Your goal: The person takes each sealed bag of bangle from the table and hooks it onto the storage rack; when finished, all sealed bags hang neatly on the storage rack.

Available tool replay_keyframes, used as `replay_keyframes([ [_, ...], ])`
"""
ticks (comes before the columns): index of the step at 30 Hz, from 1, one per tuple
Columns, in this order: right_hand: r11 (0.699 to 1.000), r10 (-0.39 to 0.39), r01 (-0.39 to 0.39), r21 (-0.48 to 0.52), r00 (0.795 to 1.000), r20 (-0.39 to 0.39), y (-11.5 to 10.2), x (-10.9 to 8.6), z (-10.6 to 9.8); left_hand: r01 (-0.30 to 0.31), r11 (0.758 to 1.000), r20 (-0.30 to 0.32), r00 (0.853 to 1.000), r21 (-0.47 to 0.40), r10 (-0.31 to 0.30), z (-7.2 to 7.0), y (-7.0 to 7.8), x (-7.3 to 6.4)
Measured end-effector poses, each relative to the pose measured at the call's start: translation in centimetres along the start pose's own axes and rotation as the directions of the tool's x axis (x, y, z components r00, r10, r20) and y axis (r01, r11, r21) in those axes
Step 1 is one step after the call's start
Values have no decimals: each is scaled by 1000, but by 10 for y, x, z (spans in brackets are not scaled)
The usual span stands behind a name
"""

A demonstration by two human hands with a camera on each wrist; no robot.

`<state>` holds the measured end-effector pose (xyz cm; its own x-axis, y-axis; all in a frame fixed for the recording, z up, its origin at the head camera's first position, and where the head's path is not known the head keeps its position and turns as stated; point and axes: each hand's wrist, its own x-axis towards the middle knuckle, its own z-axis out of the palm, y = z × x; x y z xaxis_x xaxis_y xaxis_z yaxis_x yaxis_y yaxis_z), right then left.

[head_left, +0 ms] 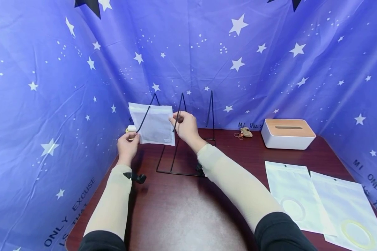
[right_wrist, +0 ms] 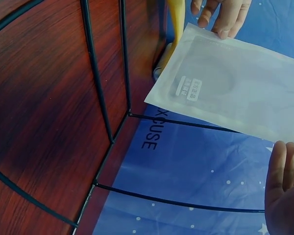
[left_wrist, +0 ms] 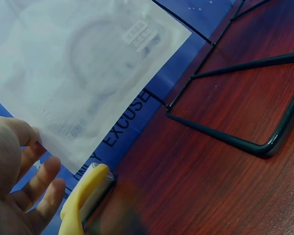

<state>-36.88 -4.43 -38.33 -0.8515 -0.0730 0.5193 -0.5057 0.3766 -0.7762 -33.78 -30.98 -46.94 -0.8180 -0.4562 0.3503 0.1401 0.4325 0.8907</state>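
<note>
A translucent white zip bag [head_left: 155, 125] with a small printed label hangs on the left prong of a black wire rack [head_left: 172, 172]; the prong comes out at the top of the bag and slopes down across its front. My left hand [head_left: 127, 148] pinches the bag's lower left corner between thumb and finger. At the opposite edge, my right hand [head_left: 186, 127] pinches the upper right side, beside the rack's middle prong. A faint ring shape shows through the bag [left_wrist: 95, 58] in the left wrist view. In the right wrist view, both hands hold its edges.
Two white zip bags, one with a pale ring [head_left: 293, 209] and one with a yellow ring [head_left: 358, 234], lie at the right. Behind them stands a tissue box [head_left: 289, 137] with a wooden lid. A small brown trinket [head_left: 246, 132] lies nearby. A yellow-and-white object [left_wrist: 83, 200] is beyond my left hand.
</note>
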Motion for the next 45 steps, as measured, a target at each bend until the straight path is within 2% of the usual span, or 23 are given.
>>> replay_keyframes([
  [8,1000,-7,7,12,1000,-8,1,-2,-2,-4,999,0,1000,42,4,-2,1,0],
  [15,999,-27,27,18,1000,2,0,-5,-3,12,999,-16,1000,39,-11,-2,1,-2],
  [21,999,-14,13,35,1000,13,-1,-7,-5,18,999,-17,1000,50,-17,-3,0,-3],
  [31,999,-11,10,42,1000,21,1,-10,-9,2,999,-10,1000,33,-1,-7,-2,-2],
  [39,997,-5,-1,75,997,81,7,-18,-20,-22,999,-21,1000,30,23,-11,-1,-4],
  [45,992,-8,-5,123,994,111,11,-31,-35,-34,998,-34,999,57,36,-16,0,-12],
])
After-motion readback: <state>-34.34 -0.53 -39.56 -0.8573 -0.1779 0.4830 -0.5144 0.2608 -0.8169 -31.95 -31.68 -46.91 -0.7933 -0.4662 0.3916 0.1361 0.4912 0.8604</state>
